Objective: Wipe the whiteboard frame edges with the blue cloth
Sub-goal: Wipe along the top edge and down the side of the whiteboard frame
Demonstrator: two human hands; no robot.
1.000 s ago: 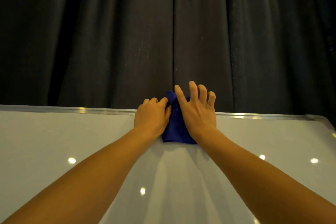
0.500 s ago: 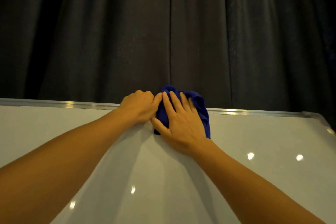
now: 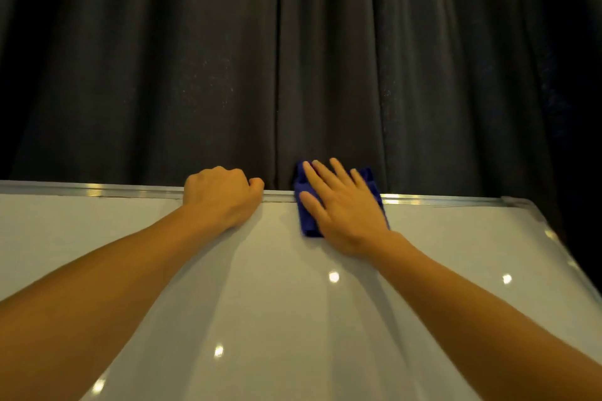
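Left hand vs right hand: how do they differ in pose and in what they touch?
The left hand is curled into a loose fist; the right hand lies flat with fingers spread. The left hand touches no cloth and rests bare on the whiteboard's top frame edge; the right hand presses the blue cloth over that edge. The left hand sits apart from the cloth, with bare frame between them. Both rest at the same top edge, before the dark curtain.

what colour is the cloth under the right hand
Deep blue cloth, seen in the head view under the right hand.
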